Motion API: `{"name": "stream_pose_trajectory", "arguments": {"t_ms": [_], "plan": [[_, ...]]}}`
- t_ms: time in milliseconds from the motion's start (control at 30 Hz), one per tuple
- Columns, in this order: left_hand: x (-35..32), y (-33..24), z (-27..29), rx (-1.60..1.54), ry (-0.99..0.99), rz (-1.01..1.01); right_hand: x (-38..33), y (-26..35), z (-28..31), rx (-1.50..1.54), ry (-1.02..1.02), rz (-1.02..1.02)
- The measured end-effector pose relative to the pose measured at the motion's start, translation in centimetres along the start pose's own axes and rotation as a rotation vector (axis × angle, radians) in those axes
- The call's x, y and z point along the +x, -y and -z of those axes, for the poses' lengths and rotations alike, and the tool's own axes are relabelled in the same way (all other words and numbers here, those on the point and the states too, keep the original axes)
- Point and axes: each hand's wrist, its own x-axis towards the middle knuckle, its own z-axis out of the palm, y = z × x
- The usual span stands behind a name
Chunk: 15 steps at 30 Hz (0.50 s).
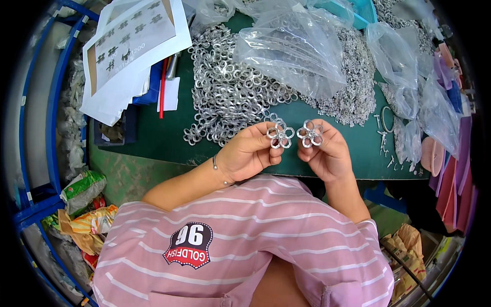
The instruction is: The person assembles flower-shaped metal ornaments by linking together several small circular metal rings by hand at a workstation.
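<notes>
My left hand (251, 149) pinches a silver metal flower (281, 136) made of open ring-like petals round a small centre. My right hand (329, 152) holds a similar silver flower (310, 134) by its edge between thumb and fingers. Both flowers are held up side by side, a small gap apart, above the near edge of the green table (179, 152). A big heap of like metal flowers (220, 82) lies just beyond my left hand. Another flower shows behind the one in my left hand; whether I hold it too, I cannot tell.
Clear plastic bags (294, 53) cover part of a heap of tiny silver pieces (360, 84). Printed sheets (128, 46) and a red pencil (162, 92) are at the left. Loose metal bits (382, 140) lie right. A teal tray (364, 13) stands at the back; a blue rack (53, 102) borders the left.
</notes>
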Motion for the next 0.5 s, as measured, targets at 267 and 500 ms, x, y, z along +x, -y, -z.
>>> {"name": "stream_pose_trajectory", "arguments": {"t_ms": [267, 500], "plan": [[-0.08, 0.07, -0.08, 0.078, -0.007, -0.011, -0.17, -0.8, -0.08, 0.208, 0.072, -0.096], [-0.25, -0.12, -0.45, 0.107, -0.035, -0.014, -0.2, -0.83, -0.12, 0.21, 0.056, -0.095]]}}
